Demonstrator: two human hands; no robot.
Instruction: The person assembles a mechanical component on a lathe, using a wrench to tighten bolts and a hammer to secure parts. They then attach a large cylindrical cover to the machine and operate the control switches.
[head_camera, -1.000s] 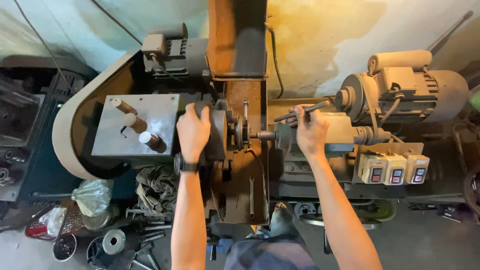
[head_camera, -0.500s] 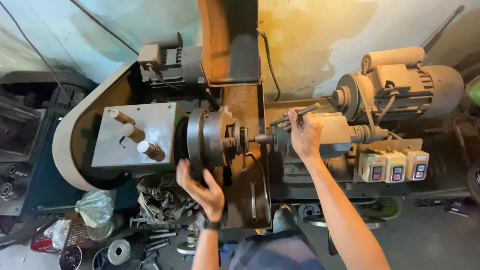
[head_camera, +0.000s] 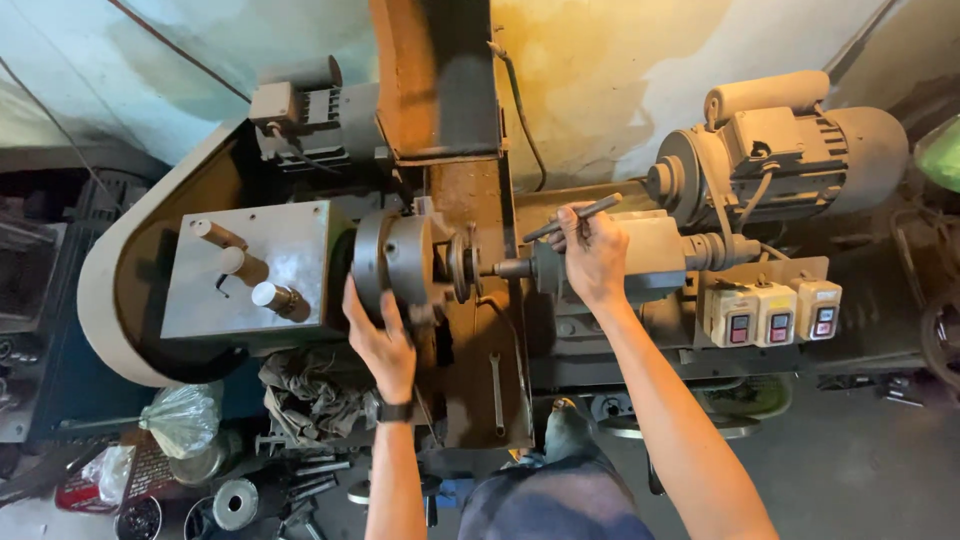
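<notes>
A round steel lathe chuck (head_camera: 392, 262) sits at the middle of the machine, beside a grey headstock box (head_camera: 248, 270) with three levers. My left hand (head_camera: 378, 340) grips the chuck's near lower rim, a dark watch on its wrist. My right hand (head_camera: 592, 252) rests on the grey tailstock (head_camera: 650, 258) and holds a thin metal lever (head_camera: 575, 217) that points up to the right. A small disc-shaped workpiece (head_camera: 462, 265) sits between chuck and tailstock tip.
An electric motor (head_camera: 800, 150) stands at the right, with three switch boxes (head_camera: 775, 312) below it. A wrench (head_camera: 496, 392) lies on the rusty bed. Rags (head_camera: 312, 395), a plastic bag (head_camera: 185, 418) and several loose metal parts lie on the floor at lower left.
My left hand dropped from the top of the chuck, swung below it, and now grips its near lower rim. My right hand stayed on the tailstock lever. The view moved closer.
</notes>
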